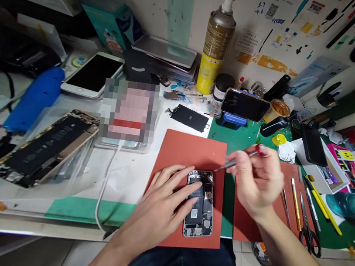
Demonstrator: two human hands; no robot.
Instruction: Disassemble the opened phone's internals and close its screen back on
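An opened smartphone (pixel 207 216) lies on a red-brown mat (pixel 175 150), its black battery and inner boards showing. My left hand (pixel 169 193) rests over its left side, fingers stretched across the battery and the upper frame. In my right hand (pixel 258 179) is a screwdriver (pixel 233 162) with a red end, pinched between thumb and fingers. Its thin tip points down and left, close to the phone's upper right corner; whether it touches cannot be made out. Above the mat lies a detached dark phone part (pixel 189 118), flat and rectangular.
Tweezers (pixel 286 205), scissors (pixel 306 235) and yellow tools (pixel 324 204) lie to the right. A second opened phone (pixel 46 147) and a white cable (pixel 106 180) are at left. A spray can (pixel 214 50) and a propped phone (pixel 245 105) stand behind.
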